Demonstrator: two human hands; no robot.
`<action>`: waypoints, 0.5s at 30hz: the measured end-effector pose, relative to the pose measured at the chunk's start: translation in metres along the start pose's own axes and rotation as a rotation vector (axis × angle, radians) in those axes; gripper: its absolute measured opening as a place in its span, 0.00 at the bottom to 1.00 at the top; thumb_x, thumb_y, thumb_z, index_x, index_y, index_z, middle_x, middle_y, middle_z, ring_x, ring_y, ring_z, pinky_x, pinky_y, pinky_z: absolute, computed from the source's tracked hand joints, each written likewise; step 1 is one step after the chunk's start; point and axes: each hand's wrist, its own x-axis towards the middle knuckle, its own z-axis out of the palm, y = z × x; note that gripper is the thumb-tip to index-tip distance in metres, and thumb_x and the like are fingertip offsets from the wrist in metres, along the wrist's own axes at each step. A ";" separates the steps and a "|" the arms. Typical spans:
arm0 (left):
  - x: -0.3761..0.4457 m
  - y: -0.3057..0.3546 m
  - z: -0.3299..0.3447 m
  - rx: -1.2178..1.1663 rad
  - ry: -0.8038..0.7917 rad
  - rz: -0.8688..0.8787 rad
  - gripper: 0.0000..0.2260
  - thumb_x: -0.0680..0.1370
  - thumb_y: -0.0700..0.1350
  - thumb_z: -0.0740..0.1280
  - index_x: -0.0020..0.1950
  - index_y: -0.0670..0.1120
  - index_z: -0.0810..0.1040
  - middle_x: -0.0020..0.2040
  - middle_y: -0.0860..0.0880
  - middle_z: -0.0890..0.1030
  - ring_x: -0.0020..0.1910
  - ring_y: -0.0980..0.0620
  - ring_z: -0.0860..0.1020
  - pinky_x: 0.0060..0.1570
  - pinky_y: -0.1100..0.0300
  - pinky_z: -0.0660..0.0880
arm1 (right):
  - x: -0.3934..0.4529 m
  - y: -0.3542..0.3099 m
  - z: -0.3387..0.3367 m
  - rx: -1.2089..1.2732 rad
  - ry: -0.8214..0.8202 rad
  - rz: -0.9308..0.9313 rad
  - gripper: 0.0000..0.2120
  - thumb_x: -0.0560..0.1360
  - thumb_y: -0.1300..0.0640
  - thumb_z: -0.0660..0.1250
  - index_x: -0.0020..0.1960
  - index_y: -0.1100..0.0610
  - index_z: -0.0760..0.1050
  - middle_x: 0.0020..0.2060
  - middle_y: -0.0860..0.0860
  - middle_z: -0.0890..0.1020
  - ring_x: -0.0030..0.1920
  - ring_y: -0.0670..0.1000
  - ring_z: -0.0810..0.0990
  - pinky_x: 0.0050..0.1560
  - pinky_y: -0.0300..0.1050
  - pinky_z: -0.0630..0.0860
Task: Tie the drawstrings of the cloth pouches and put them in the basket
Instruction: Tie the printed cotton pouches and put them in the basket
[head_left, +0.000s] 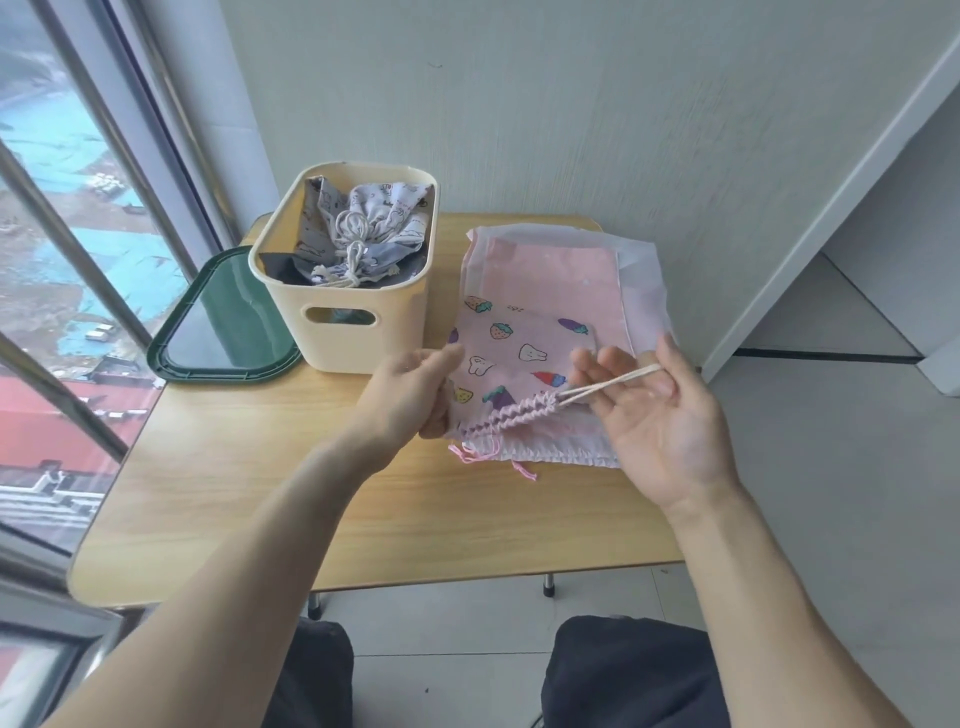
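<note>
Cream basket; pink fruit-print pouch; dark green lid; pale wood table.

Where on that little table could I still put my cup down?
The near half of the table, in front of the basket and green lid, is bare. The far right is crowded: stacked pouches, with the left hand and right hand working the printed pouch.
</note>
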 end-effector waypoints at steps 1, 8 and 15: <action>-0.001 0.000 -0.001 0.081 -0.028 -0.007 0.22 0.83 0.46 0.61 0.31 0.48 0.60 0.23 0.51 0.61 0.25 0.51 0.58 0.29 0.58 0.57 | -0.002 0.002 0.004 0.020 -0.033 0.030 0.29 0.83 0.50 0.55 0.24 0.52 0.73 0.33 0.52 0.82 0.44 0.55 0.85 0.53 0.50 0.81; -0.001 0.006 -0.032 0.278 -0.073 -0.115 0.23 0.83 0.45 0.62 0.28 0.48 0.61 0.24 0.50 0.60 0.23 0.51 0.58 0.23 0.62 0.62 | -0.001 -0.010 -0.013 -0.249 -0.044 0.238 0.24 0.82 0.48 0.58 0.29 0.53 0.59 0.25 0.48 0.60 0.25 0.47 0.55 0.29 0.41 0.60; 0.001 0.012 -0.039 0.180 -0.075 -0.130 0.21 0.83 0.40 0.59 0.30 0.48 0.58 0.26 0.50 0.57 0.24 0.52 0.55 0.24 0.63 0.58 | -0.005 -0.015 -0.018 -0.778 -0.058 0.274 0.25 0.83 0.48 0.56 0.28 0.50 0.57 0.26 0.48 0.58 0.26 0.48 0.53 0.28 0.41 0.58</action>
